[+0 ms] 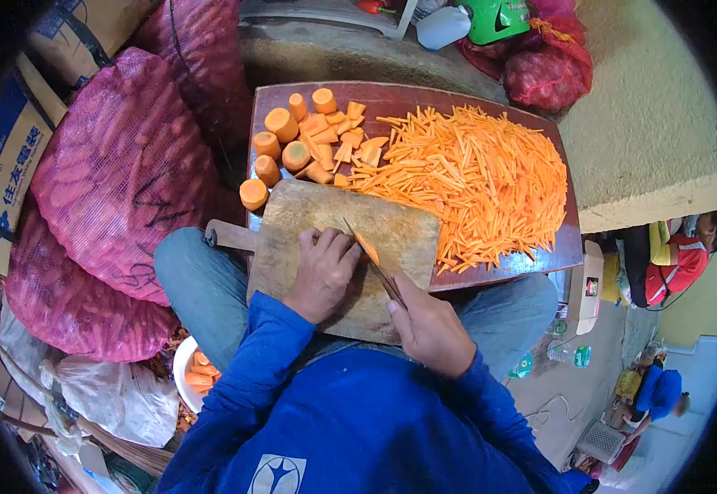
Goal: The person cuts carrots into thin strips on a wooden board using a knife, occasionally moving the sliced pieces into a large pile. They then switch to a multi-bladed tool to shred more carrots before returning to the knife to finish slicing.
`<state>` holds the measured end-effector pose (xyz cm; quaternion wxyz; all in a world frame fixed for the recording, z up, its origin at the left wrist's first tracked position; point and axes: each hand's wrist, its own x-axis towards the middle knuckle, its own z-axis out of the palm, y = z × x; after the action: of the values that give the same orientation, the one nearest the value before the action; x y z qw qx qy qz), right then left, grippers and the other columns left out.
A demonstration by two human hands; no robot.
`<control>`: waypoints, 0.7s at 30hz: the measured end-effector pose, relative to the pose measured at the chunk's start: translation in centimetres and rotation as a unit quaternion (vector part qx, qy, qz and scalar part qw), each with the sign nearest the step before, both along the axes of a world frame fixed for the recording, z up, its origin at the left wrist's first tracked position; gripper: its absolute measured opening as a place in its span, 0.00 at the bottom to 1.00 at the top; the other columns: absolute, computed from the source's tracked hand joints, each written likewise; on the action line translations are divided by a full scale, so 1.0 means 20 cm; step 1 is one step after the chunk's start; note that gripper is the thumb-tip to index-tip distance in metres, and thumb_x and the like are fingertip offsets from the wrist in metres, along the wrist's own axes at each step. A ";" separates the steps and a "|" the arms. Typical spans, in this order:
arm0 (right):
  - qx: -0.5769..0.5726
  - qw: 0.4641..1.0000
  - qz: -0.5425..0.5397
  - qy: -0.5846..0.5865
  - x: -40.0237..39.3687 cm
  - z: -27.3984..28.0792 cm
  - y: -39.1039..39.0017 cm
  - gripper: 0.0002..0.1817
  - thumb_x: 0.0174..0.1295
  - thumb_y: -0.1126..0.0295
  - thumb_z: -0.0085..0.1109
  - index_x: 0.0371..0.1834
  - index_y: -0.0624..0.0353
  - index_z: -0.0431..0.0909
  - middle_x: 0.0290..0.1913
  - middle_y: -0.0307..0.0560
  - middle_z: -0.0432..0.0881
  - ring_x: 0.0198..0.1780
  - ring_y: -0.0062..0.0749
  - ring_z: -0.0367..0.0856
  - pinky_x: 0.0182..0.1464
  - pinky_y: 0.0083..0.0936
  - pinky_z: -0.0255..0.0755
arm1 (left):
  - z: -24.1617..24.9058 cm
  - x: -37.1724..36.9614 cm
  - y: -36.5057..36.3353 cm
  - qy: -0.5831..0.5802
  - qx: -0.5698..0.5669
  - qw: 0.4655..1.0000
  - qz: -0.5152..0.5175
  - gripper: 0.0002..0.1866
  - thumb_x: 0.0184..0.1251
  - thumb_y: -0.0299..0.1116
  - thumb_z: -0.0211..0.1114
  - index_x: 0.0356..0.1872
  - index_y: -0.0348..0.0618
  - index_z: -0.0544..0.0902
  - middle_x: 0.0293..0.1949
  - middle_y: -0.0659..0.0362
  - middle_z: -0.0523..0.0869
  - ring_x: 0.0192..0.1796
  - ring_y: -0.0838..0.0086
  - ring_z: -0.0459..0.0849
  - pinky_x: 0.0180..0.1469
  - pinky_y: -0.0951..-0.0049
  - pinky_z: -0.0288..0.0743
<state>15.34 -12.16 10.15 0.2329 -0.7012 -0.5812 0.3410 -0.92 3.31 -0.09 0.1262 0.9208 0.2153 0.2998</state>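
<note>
A wooden cutting board (pixel 301 216) lies across the lap and the near edge of a dark red table (pixel 507 263). My right hand (pixel 432 326) is closed round the handle of a knife (pixel 379 270), its blade angled up and left over the board. An orange carrot piece (pixel 367 247) shows along the blade. On the board's left half rests my left hand (pixel 324 276), fingers bent; whatever is under them is hidden. Beyond the board stand carrot chunks (pixel 281 124) on the left and a large heap of carrot sticks (pixel 490 181) on the right.
Red mesh sacks (pixel 124 173) of carrots are piled at the left. A white bucket (pixel 181 370) with carrot pieces stands at the lower left. Another red mesh bag (pixel 548 74) lies beyond the table. A person in blue (pixel 661 393) is in the distance at the lower right.
</note>
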 end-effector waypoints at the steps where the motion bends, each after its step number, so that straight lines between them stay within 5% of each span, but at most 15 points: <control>1: -0.001 1.000 0.001 -0.013 -0.01 -0.03 0.02 0.25 0.82 0.66 0.53 0.77 0.62 0.65 0.50 0.74 0.86 0.50 0.75 0.86 0.49 0.62 0.80 | -0.01 0.00 0.01 0.015 0.024 1.000 -0.001 0.23 0.51 0.30 0.77 0.53 0.41 0.89 0.46 0.54 0.87 0.54 0.59 0.84 0.60 0.50 0.68; 5: 0.018 0.999 0.016 -0.028 0.01 -0.05 0.11 0.23 0.82 0.66 0.53 0.75 0.62 0.66 0.50 0.74 0.86 0.50 0.76 0.86 0.49 0.63 0.79 | 0.02 0.01 -0.01 -0.013 -0.007 1.000 -0.010 0.25 0.50 0.30 0.79 0.53 0.41 0.89 0.46 0.54 0.87 0.54 0.58 0.84 0.60 0.50 0.68; 7: 0.029 1.000 0.004 -0.004 0.01 -0.01 0.06 0.22 0.82 0.66 0.53 0.74 0.62 0.67 0.50 0.74 0.86 0.50 0.76 0.86 0.49 0.62 0.79 | 0.03 0.02 -0.02 -0.018 -0.025 1.000 -0.001 0.16 0.55 0.30 0.76 0.46 0.39 0.89 0.47 0.54 0.87 0.55 0.59 0.83 0.63 0.49 0.67; 21: 0.036 0.999 -0.005 -0.018 -0.02 -0.09 0.04 0.25 0.81 0.65 0.55 0.75 0.65 0.66 0.51 0.77 0.86 0.49 0.76 0.87 0.49 0.61 0.80 | 0.01 0.00 -0.01 -0.013 -0.041 0.999 0.014 0.17 0.50 0.27 0.76 0.44 0.39 0.89 0.46 0.54 0.84 0.56 0.57 0.81 0.64 0.47 0.66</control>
<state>14.85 -11.44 8.35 0.2490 -0.7015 -0.5935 0.3060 -0.95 3.01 0.17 0.1620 0.9077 0.2387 0.3047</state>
